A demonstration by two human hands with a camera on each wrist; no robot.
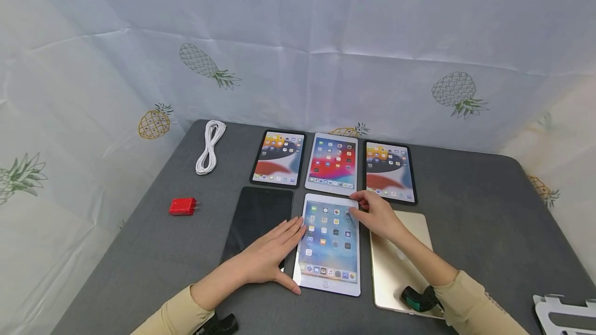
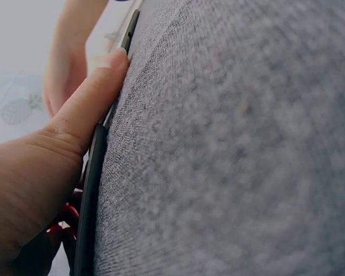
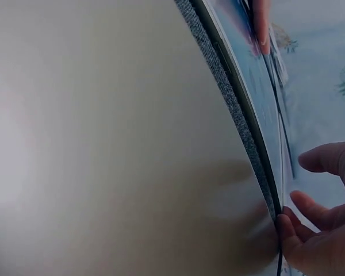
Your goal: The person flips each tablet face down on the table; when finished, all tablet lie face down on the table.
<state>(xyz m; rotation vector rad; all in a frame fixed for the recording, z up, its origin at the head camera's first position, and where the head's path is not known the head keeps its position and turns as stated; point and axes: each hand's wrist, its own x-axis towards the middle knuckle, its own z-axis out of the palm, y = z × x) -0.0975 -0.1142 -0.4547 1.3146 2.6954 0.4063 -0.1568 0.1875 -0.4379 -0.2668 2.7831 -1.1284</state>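
A white tablet [image 1: 330, 242] with a lit home screen lies in the middle of the front row on the grey table [image 1: 489, 211]. My left hand [image 1: 274, 252] lies flat with straight fingers along its left edge. The palm rests over the right side of a dark-screened black tablet [image 1: 253, 216], and the thumb is by the white tablet's lower left corner. In the left wrist view the thumb [image 2: 92, 103] lies against a dark tablet edge [image 2: 86, 201]. My right hand [image 1: 377, 216] touches the white tablet's top right corner with bent fingertips, its thumb [image 3: 328, 158] apart from the edge.
A gold tablet [image 1: 396, 268] lies face down under my right forearm. Three lit tablets [image 1: 278, 158] [image 1: 332, 163] [image 1: 388, 171] form the back row. A coiled white cable [image 1: 210, 146] and a red plug [image 1: 183, 206] lie at the left. A white stand [image 1: 563, 314] sits at the front right.
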